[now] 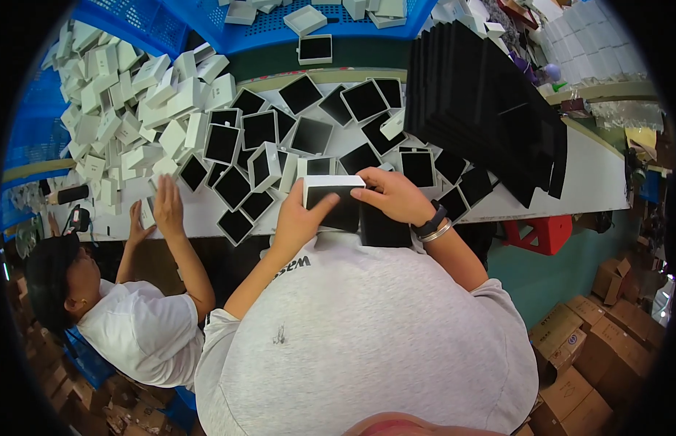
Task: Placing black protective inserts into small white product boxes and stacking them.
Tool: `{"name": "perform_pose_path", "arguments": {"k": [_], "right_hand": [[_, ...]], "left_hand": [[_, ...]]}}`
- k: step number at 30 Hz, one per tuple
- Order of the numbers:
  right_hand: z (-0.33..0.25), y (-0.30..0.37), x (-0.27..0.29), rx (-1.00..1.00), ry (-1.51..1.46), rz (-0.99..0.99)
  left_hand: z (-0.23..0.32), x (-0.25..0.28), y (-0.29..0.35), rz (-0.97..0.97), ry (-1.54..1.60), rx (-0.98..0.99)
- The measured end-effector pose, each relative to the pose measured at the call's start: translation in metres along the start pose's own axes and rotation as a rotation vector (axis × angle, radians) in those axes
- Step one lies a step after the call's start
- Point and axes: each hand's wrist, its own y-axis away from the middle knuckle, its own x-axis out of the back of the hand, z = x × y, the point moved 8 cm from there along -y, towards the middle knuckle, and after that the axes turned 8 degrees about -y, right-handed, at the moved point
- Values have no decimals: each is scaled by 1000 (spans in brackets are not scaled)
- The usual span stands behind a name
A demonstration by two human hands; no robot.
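Note:
Close to my body is a small white box [334, 181] with a black inner face turned toward me. My left hand [302, 221] grips its left side, the thumb lying across the black face. At the box's right corner my right hand [396, 198] is closed, its fingertips on the edge. Beneath the right hand hangs a flat black piece [385, 227]; whether the fingers hold it too is hidden. Just beyond my hands, several open white boxes with black insides lie jumbled on the white table [600, 163].
A tall stack of black sheets [469, 94] leans at the right. Closed white boxes [163, 94] are heaped at the left, near a co-worker's raised hands [167, 207]. Blue crates [243, 40] stand behind. A red stool [540, 234] and cardboard boxes [592, 341] are at the right.

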Motion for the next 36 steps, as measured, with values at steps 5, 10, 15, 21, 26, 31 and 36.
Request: {"name": "perform_pose_path", "arguments": {"k": [5, 10, 15, 21, 26, 31, 36], "right_hand": [[6, -3, 2, -194, 214, 17], [35, 7, -19, -124, -13, -263], [35, 2, -24, -26, -214, -189], [27, 2, -20, -120, -149, -175], [12, -5, -15, -56, 126, -105], [26, -2, -29, -10, -273, -128], [14, -10, -23, -61, 269, -75]], "left_hand": [[-3, -11, 1, -35, -98, -11], [-14, 11, -4, 205, 69, 40], [2, 10, -3, 186, 123, 55], [2, 3, -2, 164, 183, -41], [13, -1, 2, 176, 55, -130], [-8, 9, -6, 228, 489, -32], [5, 10, -2, 149, -30, -86]]}}
